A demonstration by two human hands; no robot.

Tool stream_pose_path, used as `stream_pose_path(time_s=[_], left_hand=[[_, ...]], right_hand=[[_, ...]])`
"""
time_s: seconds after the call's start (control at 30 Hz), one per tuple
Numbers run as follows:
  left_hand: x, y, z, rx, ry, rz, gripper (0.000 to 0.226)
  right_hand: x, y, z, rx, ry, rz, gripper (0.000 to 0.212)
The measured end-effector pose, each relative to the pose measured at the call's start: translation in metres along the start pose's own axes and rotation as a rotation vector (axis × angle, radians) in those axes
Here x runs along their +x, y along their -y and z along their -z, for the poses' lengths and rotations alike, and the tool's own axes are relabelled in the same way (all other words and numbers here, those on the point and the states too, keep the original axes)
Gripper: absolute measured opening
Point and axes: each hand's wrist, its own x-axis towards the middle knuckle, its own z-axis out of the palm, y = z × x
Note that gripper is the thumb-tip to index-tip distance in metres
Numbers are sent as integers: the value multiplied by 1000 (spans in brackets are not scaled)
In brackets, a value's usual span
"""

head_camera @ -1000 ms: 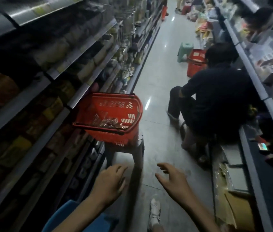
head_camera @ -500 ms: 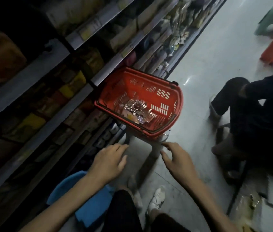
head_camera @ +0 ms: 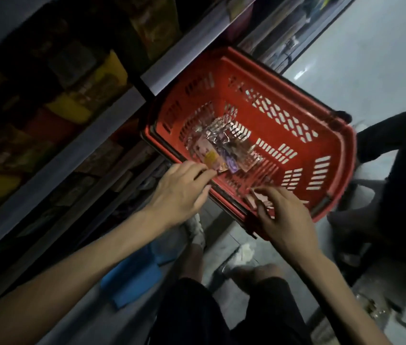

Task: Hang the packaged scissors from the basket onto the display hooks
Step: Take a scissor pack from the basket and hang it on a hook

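A red plastic basket [head_camera: 304,120] stands tilted on a stool beside the shelves. In its bottom lies a small pile of packaged scissors [head_camera: 224,143] in shiny clear wrapping with pink, yellow and purple cards. My left hand [head_camera: 182,190] reaches over the near left rim, and its index finger and thumb pinch the corner of the nearest package. My right hand [head_camera: 279,215] is at the near rim with its fingers curled round a small pinkish package [head_camera: 259,200], mostly hidden by the fingers. No display hooks can be made out in the dark.
Dark stocked shelves [head_camera: 77,135] run along the left. A person in dark clothes [head_camera: 401,170] crouches close on the right. A blue stool [head_camera: 132,277] is under my left arm. My knees and a white shoe [head_camera: 197,230] are below the basket.
The view has tipped down and closed in on the basket. Both hands moved forward from the air in front of the basket to its near rim and took hold of packages.
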Motion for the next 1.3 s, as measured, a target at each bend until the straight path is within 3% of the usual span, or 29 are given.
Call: stream_pose_path(time_s=[0.1,0.2,0.33,0.43,0.63,0.77,0.93,1.0,1.07,1.17,1.3], left_hand=[[26,15,-16,19,-5,30,39],[52,19,-28,8,111,126,51],[61,23,-37,55,146,74,56],[61,23,-34,118,166,80,58],[60,19,-32,87,143,129,55],[63,17,-33,71,117,142,53],[62,16,-32,52,96,174,51],[62,17,-32,39,102,185,52],[62,17,-32,20,102,191,52],[63,15,-30,-5,98,214,52],[67,14,-27,-66,26,267,52]], right_hand=[[51,-10,-10,-32,105,-1,28],[110,-26,-24,-32,186,27,35],[194,-50,-65,-112,337,12,41],[236,-67,-104,-134,348,-10,54],[252,-97,-170,-264,251,12,77],[242,-110,-180,-213,153,64,62],[226,-117,-151,-114,307,19,85],[220,-117,-137,-73,405,-55,68],[216,-114,-124,2,467,-159,41],[211,-110,-100,342,424,-393,12],[195,-92,-51,931,474,-757,17]])
